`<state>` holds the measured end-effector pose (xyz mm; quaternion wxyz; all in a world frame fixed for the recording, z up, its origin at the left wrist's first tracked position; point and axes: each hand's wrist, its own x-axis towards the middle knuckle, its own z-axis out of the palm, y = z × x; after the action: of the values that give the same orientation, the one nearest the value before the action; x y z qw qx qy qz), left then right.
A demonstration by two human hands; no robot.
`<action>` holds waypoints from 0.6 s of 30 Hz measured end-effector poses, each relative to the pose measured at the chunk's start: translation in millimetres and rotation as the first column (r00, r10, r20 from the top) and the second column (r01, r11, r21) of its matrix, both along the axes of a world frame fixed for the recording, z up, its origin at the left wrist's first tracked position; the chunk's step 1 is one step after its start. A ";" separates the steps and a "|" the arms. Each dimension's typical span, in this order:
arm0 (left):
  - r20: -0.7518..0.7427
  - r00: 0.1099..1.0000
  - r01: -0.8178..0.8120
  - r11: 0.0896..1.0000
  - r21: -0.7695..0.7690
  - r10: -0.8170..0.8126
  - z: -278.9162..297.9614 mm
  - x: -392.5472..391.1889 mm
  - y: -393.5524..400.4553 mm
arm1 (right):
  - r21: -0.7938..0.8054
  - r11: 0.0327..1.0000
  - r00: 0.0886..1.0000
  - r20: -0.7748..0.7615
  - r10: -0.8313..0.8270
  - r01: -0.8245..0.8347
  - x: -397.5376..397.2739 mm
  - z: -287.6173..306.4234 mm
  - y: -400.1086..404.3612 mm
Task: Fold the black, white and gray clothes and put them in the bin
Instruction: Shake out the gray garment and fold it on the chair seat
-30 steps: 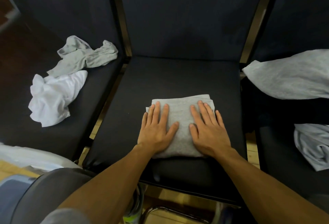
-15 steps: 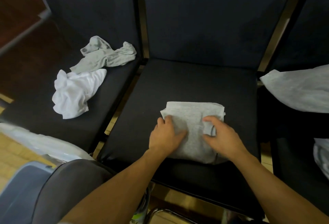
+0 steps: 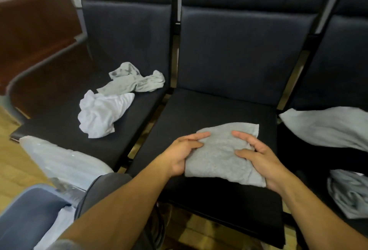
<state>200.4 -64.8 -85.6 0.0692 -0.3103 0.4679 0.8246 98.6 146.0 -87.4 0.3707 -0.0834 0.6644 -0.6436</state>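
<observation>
A folded gray garment is lifted just above the middle chair seat. My left hand grips its left edge, thumb on top and fingers underneath. My right hand grips its right edge the same way. On the left chair lie a crumpled white garment and a crumpled gray garment. A blue-gray bin shows at the lower left corner, partly hidden by my left arm and knee.
A pale gray garment drapes over the right chair, and another gray piece lies below it. A clear plastic bag sits on the floor by the left chair. A brown wooden desk stands at the far left.
Both hands went from pressing flat on the folded gray garment to gripping its sides and lifting it off the seat. My view rose and turned left, showing the bin.
</observation>
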 end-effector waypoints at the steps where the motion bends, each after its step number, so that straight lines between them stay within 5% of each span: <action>1: -0.026 0.999 0.019 1.000 0.017 -0.019 6.9 3.7 -2.1 | 0.009 0.999 0.999 -0.037 0.032 -0.031 1.4 10.6 0.5; 9: -0.287 0.922 0.213 0.960 -0.185 -0.260 103.0 63.5 -26.5 | 0.108 0.943 0.896 -0.294 0.333 -0.315 17.9 121.4 12.9; 18: -0.225 0.972 -0.012 0.935 -0.355 -0.073 139.5 157.4 -58.6 | 0.282 0.718 0.608 -0.388 0.692 -0.637 28.9 139.7 -66.0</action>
<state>357.8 -123.4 54.0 -0.0307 -0.2106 0.6180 0.7568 127.4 80.1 52.2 0.4156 -0.4547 0.6901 -0.3799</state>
